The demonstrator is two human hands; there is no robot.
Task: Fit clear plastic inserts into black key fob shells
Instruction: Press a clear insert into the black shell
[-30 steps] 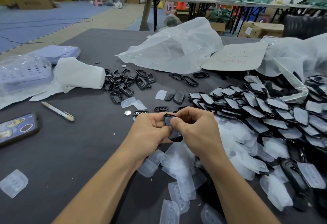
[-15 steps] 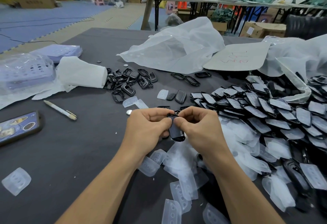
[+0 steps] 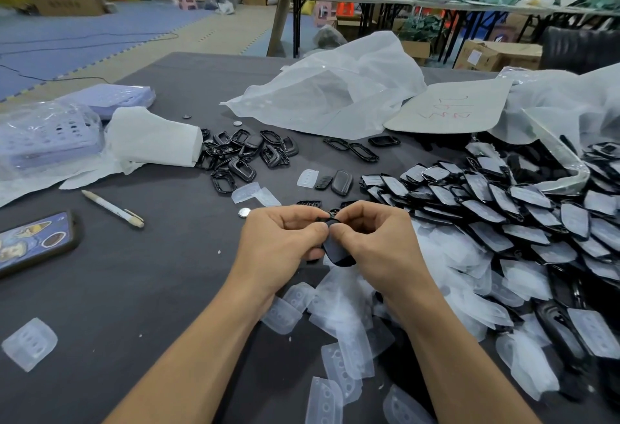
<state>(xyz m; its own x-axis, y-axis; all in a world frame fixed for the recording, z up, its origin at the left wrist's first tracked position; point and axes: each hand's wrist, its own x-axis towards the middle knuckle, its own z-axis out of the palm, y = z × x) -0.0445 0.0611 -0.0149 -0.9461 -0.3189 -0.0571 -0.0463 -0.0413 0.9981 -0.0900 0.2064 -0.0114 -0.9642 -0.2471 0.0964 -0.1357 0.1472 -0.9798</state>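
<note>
While both arms are reaching out over the dark surface [image 3: 151, 289], a heap of clear inserts [image 3: 339, 323] is lying right under the wrists, so I think a new one is easy to pick up. Just past that heap, the left hand [image 3: 281, 239] and the right hand [image 3: 372, 242] are meeting in the air. Each grip is closed on the same black shell [image 3: 337, 249], with fingers and thumbs pinching its top end from both sides while its round bottom is hanging down. I am guessing they are pressing an insert in, but the fingers are hiding that spot, so I cannot tell if it is sitting right.

To the right, a big pile of shells [image 3: 503, 215] is lying in rows, each leaning on the next, likely to keep the done ones apart. That side is looking crowded. To the left, a phone [image 3: 30, 242] and a pen [image 3: 112, 208] are sitting well apart from the hands, leaving bare room for moving. Farther back, empty black frames [image 3: 241, 155] are bunching beside a white wrap [image 3: 151, 137], and crumpled plastic bags [image 3: 328, 88] are lying near the far side.
</note>
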